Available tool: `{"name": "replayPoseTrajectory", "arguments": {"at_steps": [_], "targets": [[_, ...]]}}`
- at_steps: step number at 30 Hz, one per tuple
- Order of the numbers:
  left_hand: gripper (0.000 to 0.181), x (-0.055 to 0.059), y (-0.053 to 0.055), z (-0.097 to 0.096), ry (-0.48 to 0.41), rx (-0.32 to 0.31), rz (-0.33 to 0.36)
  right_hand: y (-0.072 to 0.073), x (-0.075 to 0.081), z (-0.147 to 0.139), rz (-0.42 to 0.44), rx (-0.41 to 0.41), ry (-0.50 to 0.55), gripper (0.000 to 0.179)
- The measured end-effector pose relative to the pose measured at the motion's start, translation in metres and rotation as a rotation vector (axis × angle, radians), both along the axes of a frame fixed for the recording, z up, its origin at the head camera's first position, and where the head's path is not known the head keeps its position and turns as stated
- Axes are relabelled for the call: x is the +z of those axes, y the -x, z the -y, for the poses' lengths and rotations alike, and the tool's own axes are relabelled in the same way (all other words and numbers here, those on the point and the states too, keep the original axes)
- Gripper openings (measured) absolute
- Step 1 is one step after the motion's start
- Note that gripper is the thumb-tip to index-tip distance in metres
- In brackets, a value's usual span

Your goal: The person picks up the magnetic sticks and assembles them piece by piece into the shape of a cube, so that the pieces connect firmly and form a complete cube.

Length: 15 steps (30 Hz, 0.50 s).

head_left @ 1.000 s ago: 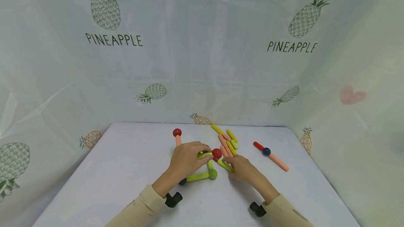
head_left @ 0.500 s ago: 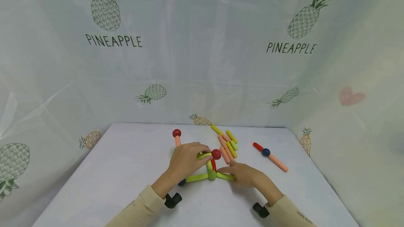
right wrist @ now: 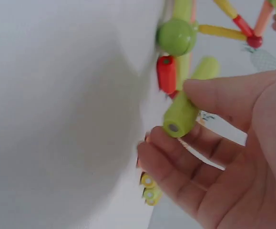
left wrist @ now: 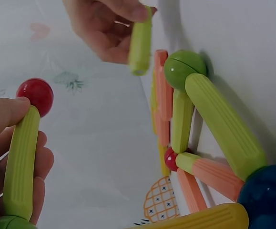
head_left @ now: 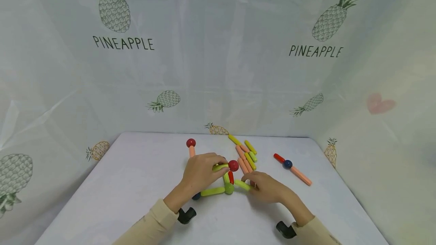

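Note:
My left hand [head_left: 203,171] grips a light green magnetic stick [left wrist: 21,164]. A red ball [head_left: 233,165] sits on one end of that stick and a green ball [left wrist: 11,223] on the other. In my right hand [head_left: 267,187] another light green stick [head_left: 242,185] is pinched between thumb and fingers, apart from the frame. Between the hands, a green ball [head_left: 229,188] on the table joins light green sticks, one [head_left: 213,191] running to a dark blue ball [head_left: 196,196]. A short red stick [head_left: 231,177] lies beside the green ball. The left hand hides part of the frame in the head view.
Loose yellow, green and salmon sticks [head_left: 250,157] lie behind the right hand. Farther right is a red and salmon piece joined by a blue ball [head_left: 287,164]. A red ball [head_left: 191,143] tops a salmon stick behind the left hand. A printed curtain [head_left: 218,67] hangs behind the table.
My right hand brought its light green stick from near the held red ball down to the table's green ball, then drew slightly away. The short red stick now shows clearly. My left hand stays still.

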State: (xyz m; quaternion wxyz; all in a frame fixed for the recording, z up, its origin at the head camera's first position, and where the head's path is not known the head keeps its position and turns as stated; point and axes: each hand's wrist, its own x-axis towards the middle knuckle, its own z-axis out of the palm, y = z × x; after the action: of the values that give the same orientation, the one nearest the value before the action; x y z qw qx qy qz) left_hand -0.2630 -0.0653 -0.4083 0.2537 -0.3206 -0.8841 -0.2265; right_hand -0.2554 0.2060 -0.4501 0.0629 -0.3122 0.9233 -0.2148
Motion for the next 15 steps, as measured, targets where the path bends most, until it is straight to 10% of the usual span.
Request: {"name": "replayPoseTrajectory", "arguments": {"at_steps": [15], "targets": [[0.019, 0.002, 0.004, 0.004, -0.001, 0.001, -0.013, -0.005, 0.0, 0.029, -0.057, -0.039, 0.373, 0.028]]}}
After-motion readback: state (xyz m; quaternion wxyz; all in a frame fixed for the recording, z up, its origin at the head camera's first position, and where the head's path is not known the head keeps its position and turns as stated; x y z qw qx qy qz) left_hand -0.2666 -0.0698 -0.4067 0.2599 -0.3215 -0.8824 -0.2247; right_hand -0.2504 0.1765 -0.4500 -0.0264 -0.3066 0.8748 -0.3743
